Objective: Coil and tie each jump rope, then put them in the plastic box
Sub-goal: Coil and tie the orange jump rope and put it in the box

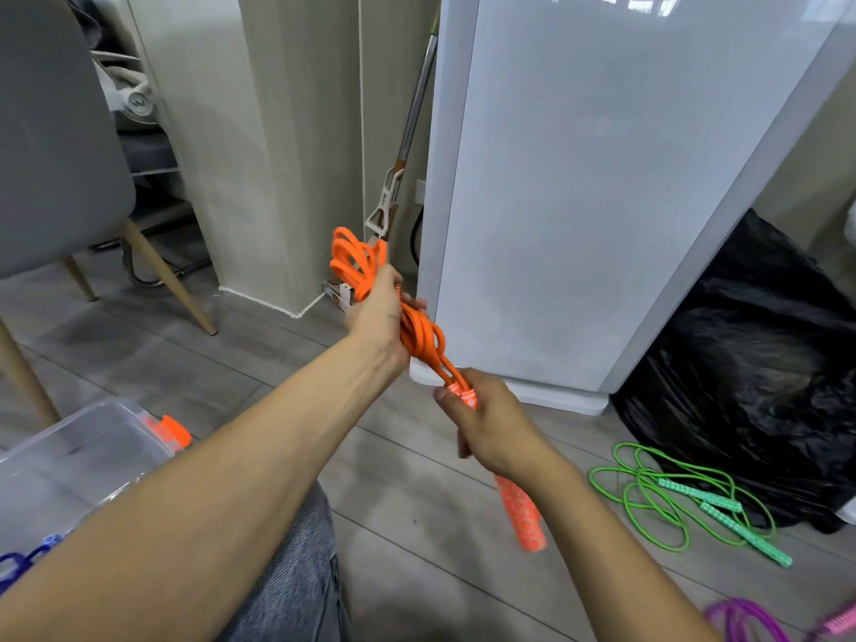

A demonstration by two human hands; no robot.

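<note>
Grey wood-look floor (pixel 417 525) all round, with a big white appliance (pixel 602 178) at the back and a black bin bag (pixel 764 386) slumped beside it on the right. Grey chair (pixel 46 132) off to the left.

Holding the orange jump rope (pixel 419 338) up in mid-air over the floor, already bunched into a coil. Left hand (pixel 377 312) clamped round the middle of the bundle, with loops poking out above the fist. Right hand (pixel 491 424) lower down, fingers curled tight round the handle end of the rope, with an orange handle (pixel 523 516) sticking out below the palm.

Clear plastic box (pixel 69 451) down at bottom left, orange latch (pixel 169 430) on its edge, well apart from the coil. Bit of blue rope (pixel 18 563) at the left edge, can't tell if inside the box or beside it. Green jump rope (pixel 744 533) lying loose and uncoiled on the floor just in front of the bag, mint handles side by side. Purple rope (pixel 750 618) peeking in at the bottom right corner.
</note>
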